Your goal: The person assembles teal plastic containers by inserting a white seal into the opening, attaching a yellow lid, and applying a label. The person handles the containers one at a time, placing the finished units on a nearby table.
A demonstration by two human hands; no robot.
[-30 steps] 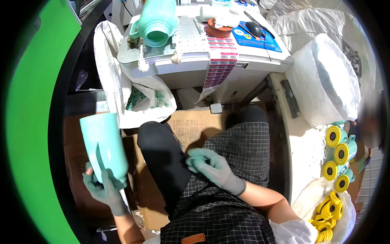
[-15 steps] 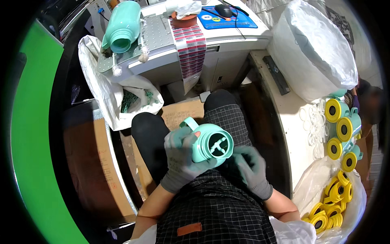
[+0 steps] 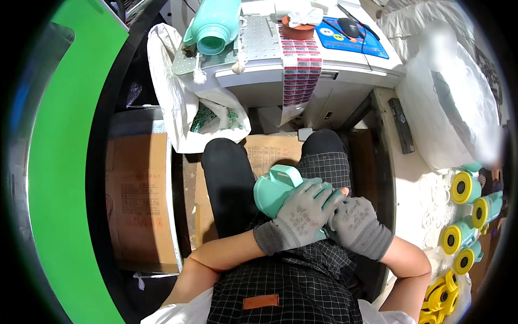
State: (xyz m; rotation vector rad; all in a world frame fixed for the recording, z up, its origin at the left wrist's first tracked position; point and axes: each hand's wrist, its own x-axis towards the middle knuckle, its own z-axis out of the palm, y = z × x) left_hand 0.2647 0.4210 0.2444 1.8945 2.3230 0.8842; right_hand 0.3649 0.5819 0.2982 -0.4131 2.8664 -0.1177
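Note:
Across my lap lies a teal plastic jug (image 3: 271, 195) with a loop handle, its rounded base toward the left. My left hand (image 3: 305, 210), in a grey glove, is closed over the jug's body near the mouth end. Close against it, my right hand (image 3: 356, 224), gloved alike, curls its fingers at the mouth end. The two hands meet there and hide the jug's mouth, along with whatever the right fingers grip.
On the desk ahead, another teal jug (image 3: 217, 24) lies near a label strip (image 3: 302, 70) and a mouse (image 3: 348, 27). A white sack (image 3: 172, 102) stands at the left. Along the right bench are white rings (image 3: 437, 205), teal jugs with yellow ends (image 3: 458, 237) and yellow parts (image 3: 442, 297).
The jug has turned, its mouth swinging from facing up to the right under my hands. My right hand has come in against the left at the mouth end. The view has shifted left.

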